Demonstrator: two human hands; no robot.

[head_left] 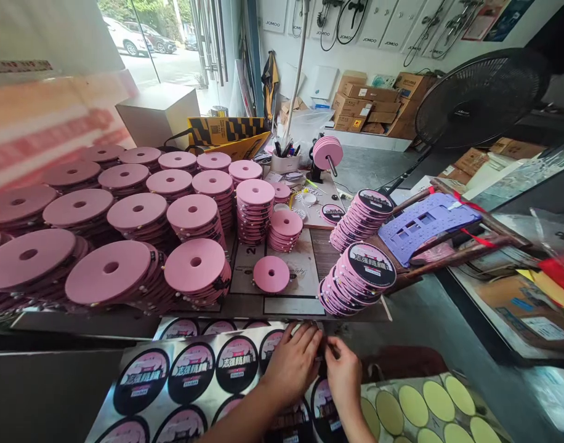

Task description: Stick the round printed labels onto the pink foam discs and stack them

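Note:
A silver sheet of round black-and-pink stickers (191,372) lies at the front, below the table edge. My left hand (297,357) rests over the sheet's upper right part, its fingers bent together at the far edge and covering a sticker. Close beside it, my right hand (345,372) is closed, thumb and forefinger pinching at the sheet's upper right corner. Whether a sticker is lifted there is hidden by the fingers. Straight ahead on the table lies a single pink disc (271,274) with a dark centre hole and small pins along its rim.
Many stacks of pink discs (196,264) fill the table's left side. Two leaning stacks with stickers on top (372,264) stand at right, by a wooden chair with a purple seat (425,224). A sheet with yellowish circles (414,406) lies lower right. A black fan (480,101) stands behind.

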